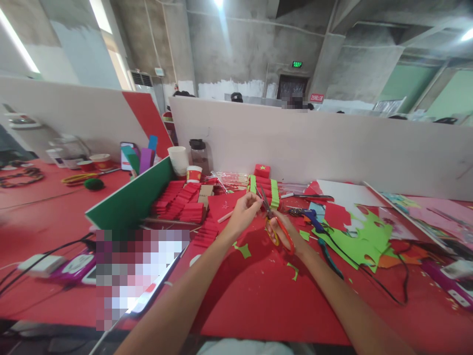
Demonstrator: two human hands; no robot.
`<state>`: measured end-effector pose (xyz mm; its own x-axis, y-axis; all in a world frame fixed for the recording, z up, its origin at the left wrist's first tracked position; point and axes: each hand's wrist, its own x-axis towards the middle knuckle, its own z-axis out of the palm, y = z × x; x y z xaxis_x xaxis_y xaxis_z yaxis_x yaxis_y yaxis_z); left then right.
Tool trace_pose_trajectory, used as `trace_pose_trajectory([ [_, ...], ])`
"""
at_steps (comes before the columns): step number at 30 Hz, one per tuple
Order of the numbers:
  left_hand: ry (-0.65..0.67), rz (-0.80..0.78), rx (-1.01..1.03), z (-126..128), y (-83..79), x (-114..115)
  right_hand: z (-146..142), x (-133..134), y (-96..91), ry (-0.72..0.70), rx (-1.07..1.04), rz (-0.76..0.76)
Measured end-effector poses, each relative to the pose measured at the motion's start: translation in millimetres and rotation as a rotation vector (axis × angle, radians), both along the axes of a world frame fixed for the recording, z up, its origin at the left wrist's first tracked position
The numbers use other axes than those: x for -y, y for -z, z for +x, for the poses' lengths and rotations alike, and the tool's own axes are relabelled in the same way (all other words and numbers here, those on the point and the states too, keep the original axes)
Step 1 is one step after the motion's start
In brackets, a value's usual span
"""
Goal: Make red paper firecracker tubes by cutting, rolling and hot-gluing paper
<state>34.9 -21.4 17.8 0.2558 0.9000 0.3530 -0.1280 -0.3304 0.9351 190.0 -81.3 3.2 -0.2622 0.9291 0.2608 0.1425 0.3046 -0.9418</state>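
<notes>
My right hand (281,231) is closed around a pair of scissors (269,212) with red and yellow handle loops. The blades point up and away from me, slightly parted. Close to their tips, the fingers of my left hand (246,212) are pinched together; whatever they hold is too small to make out. Just beyond both hands lie red foam strips bound with lime-green bands (273,190). Below the hands, a lime-green scrap (244,250) and a curved green offcut (293,270) lie on the red tabletop (254,301).
Stacked red strips (181,199) lie to the left, beside a green divider (129,199). Paper cups (178,160) and a bottle (198,157) stand behind them. At right are a blue glue gun (312,216), its cable, pliers (330,259) and green foam sheets (364,236). A lit, blurred screen lies front left.
</notes>
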Motion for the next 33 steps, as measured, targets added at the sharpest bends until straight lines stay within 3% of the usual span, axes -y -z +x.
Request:
trace_pose_trajectory([
  [26, 0.013, 0.009, 0.010, -1.2, -3.5, 3.1, 2.0, -2.8, 3.5, 0.005, -0.010, -0.027],
  [33, 0.038, 0.001, -0.008, -0.5, -4.3, 4.6, 1.7, -4.1, -1.1, 0.130, -0.044, 0.027],
])
